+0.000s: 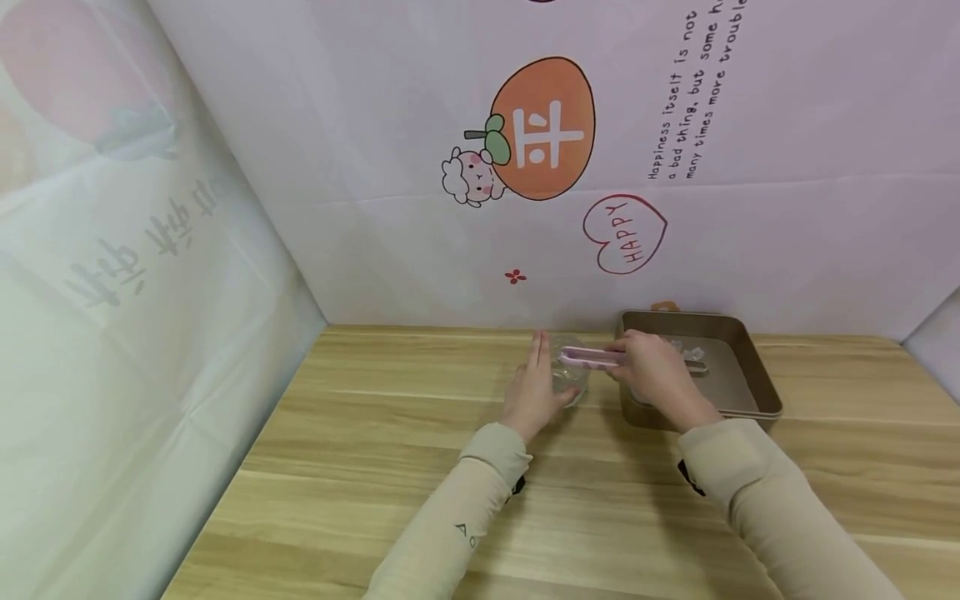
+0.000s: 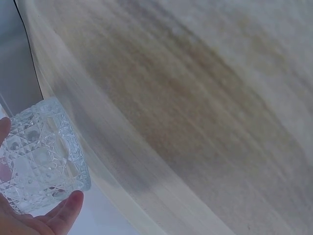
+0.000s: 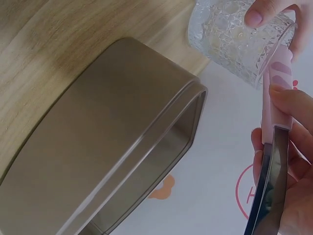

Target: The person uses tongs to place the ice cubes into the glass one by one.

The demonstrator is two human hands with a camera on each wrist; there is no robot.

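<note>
A clear cut-glass tumbler (image 3: 239, 39) stands on the wooden table, its sides patterned with diamonds. My left hand (image 1: 532, 392) holds it around the side, the thumb (image 3: 254, 18) against the near wall and the fingers round the far side. In my right hand (image 1: 656, 375) is a pair of tongs (image 3: 276, 161) with pink ends and a metal body. Those pink ends (image 1: 591, 358) reach over to the tumbler's rim, while the metal end extends back over the brown tin. What lies between the tong tips is hidden.
Just right of the tumbler stands a deep rectangular brown tin (image 1: 757, 367). Several clear, ice-like pieces (image 1: 693, 354) lie inside it. A printed white cloth (image 1: 405, 258) rises behind the table (image 1: 360, 433), and another pale cloth (image 1: 187, 350) hangs at the left.
</note>
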